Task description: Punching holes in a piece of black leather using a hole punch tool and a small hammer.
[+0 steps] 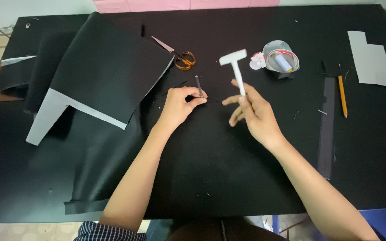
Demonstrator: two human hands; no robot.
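Note:
My right hand (251, 109) holds a small white hammer (236, 67) by its handle, head raised above the black cloth (211, 156). My left hand (179, 105) pinches a thin dark metal punch (199, 85) upright, its tip resting on the cloth. The hammer head hangs a little to the right of and above the punch, apart from it.
Folded black fabric with a white backing (103, 71) lies at the left. Orange-handled scissors (179, 56) sit behind my left hand. A clear round tub with a thread spool (282, 60), a dark ruler strip (326, 129), a yellow pencil (342, 96) and a grey paper piece (371, 60) lie at the right.

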